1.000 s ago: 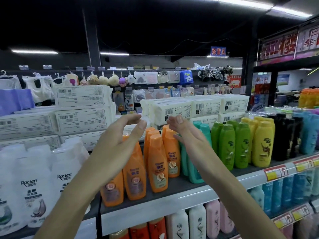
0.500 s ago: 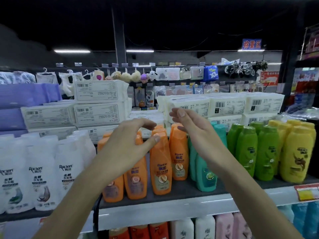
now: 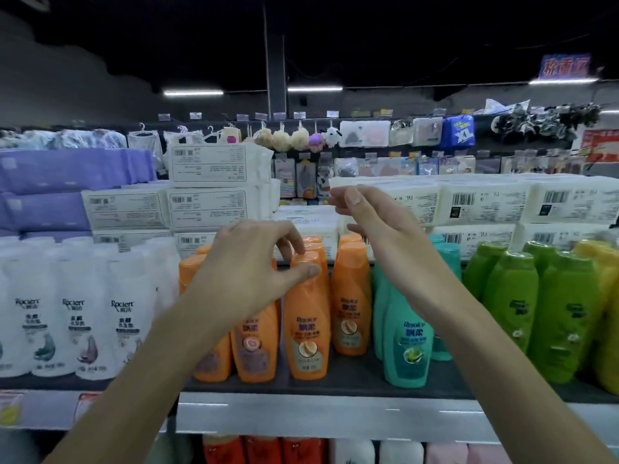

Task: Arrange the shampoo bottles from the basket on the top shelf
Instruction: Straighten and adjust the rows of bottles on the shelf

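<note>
Several orange shampoo bottles (image 3: pixel 351 316) stand in rows on the dark top shelf (image 3: pixel 348 380). My left hand (image 3: pixel 254 262) reaches in from the lower left and pinches the cap of the front middle orange bottle (image 3: pixel 306 329), thumb on the front, fingers on top and behind. The bottle stands upright on the shelf. My right hand (image 3: pixel 378 229) hovers above the right orange bottle and the teal bottles (image 3: pixel 407 339), fingers loosely curled and holding nothing. The basket is not in view.
White bottles (image 3: pixel 77 313) fill the shelf's left, green bottles (image 3: pixel 562 316) and yellow ones (image 3: pixel 609 296) its right. White tissue packs (image 3: pixel 207 209) and purple packs (image 3: pixel 67 172) are stacked behind. More bottles (image 3: pixel 301 450) stand on the shelf below.
My left hand has dropped from open in the air onto the orange bottle's cap and closed on it. My right hand stays raised. The view has swung left along the shelf.
</note>
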Action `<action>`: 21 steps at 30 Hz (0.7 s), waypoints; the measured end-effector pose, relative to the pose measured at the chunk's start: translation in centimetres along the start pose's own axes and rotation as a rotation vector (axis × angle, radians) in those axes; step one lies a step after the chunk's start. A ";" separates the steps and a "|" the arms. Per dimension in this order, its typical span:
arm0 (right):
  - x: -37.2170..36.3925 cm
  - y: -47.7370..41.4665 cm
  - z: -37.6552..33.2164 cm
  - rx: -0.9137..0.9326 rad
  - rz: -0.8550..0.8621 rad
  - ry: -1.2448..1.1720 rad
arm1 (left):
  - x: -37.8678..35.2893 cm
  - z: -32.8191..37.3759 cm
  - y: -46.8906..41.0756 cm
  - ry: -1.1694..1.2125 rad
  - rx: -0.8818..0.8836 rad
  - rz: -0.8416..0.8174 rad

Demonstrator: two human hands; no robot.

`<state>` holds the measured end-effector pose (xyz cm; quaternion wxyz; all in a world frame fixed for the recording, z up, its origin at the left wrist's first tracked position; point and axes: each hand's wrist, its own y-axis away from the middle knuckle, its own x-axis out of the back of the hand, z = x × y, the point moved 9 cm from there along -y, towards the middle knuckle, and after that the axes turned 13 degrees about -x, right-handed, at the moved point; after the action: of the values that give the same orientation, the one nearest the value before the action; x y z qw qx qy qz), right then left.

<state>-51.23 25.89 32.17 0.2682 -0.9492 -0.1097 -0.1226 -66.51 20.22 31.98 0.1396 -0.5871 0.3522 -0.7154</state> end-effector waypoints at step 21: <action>-4.2 -2.9 -1.0 0.190 -0.130 0.726 | -0.7 -1.2 0.6 0.128 0.023 -0.015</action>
<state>-56.23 27.17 33.18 0.3681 -0.8060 -0.0786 -0.4569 -67.58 20.62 30.95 0.1183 -0.5413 0.3479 -0.7563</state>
